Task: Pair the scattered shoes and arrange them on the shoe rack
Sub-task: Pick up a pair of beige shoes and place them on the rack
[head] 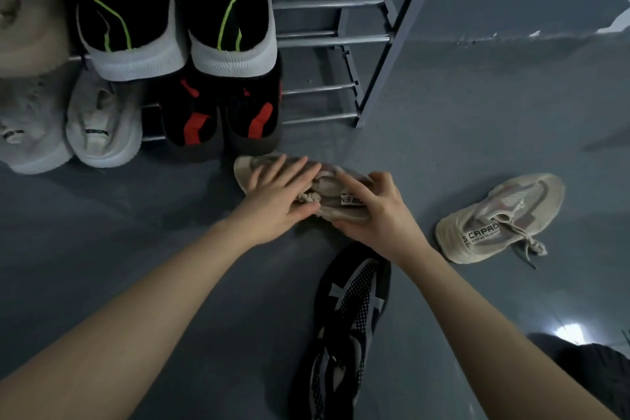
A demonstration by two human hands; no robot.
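Beige shoe [332, 203] lies under left fingers [289, 170] spread flat, right fingers [358, 186] curled gripping it.

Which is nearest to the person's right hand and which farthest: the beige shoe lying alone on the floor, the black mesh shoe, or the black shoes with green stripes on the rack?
From the right hand:
1. Black mesh shoe, on the floor just below the wrist.
2. Lone beige shoe, on the floor to the right.
3. Black shoes with green stripes, up on the rack, far upper left.
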